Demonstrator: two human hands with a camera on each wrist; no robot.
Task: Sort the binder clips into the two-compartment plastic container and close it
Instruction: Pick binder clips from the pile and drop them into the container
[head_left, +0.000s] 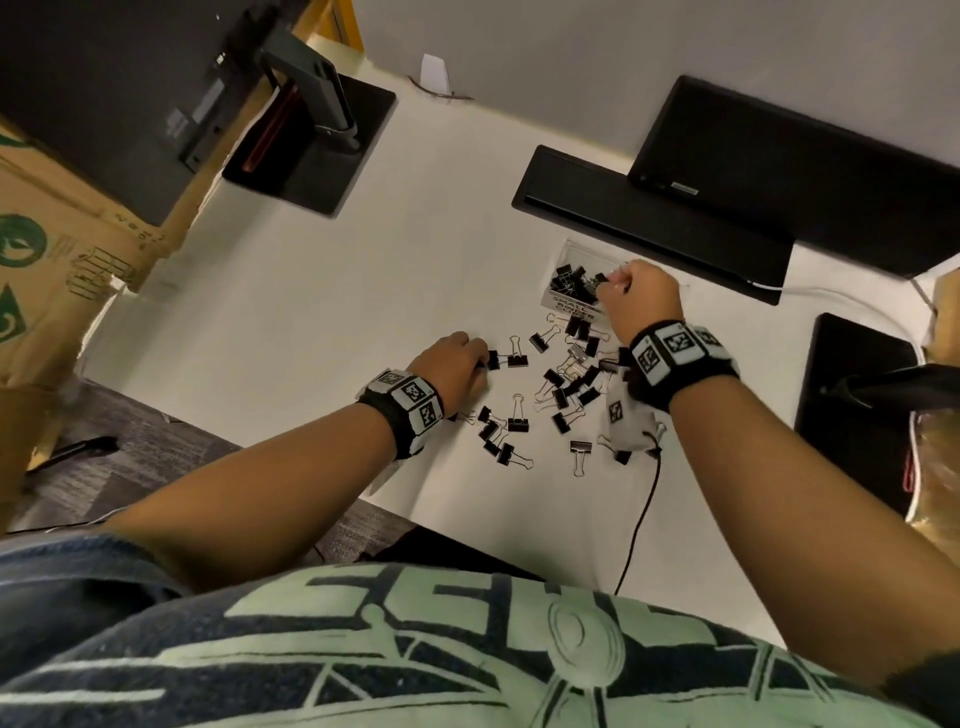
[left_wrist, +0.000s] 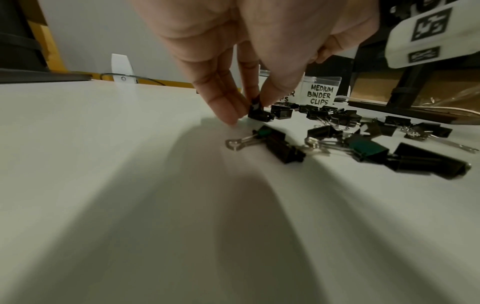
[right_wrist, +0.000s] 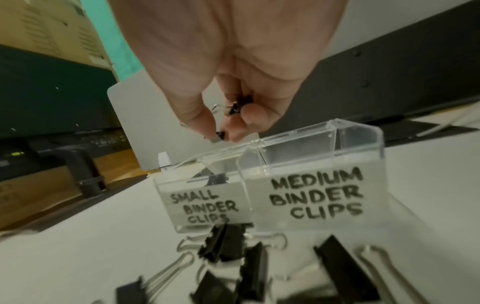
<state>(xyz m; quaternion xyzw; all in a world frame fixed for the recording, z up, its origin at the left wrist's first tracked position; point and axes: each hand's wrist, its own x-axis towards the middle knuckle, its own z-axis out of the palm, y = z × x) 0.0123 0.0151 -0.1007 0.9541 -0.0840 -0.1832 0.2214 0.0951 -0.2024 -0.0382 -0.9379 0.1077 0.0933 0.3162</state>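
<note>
Binder clips (head_left: 566, 379) lay scattered mid-desk (head_left: 311, 291), handles pointing every way, between the two hands. The left hand (head_left: 457, 366) pinched a small black clip (left_wrist: 257, 113) on the desk surface at the scatter's left edge, a grip only the left wrist view showed. The clear container (right_wrist: 293, 185) stood open beyond the scatter toward the far edge, its long axis running left-right; the right wrist view alone showed both its labels, small left, medium right. The right hand (head_left: 641, 299) hung over it, gripping clips (right_wrist: 233, 111).
</note>
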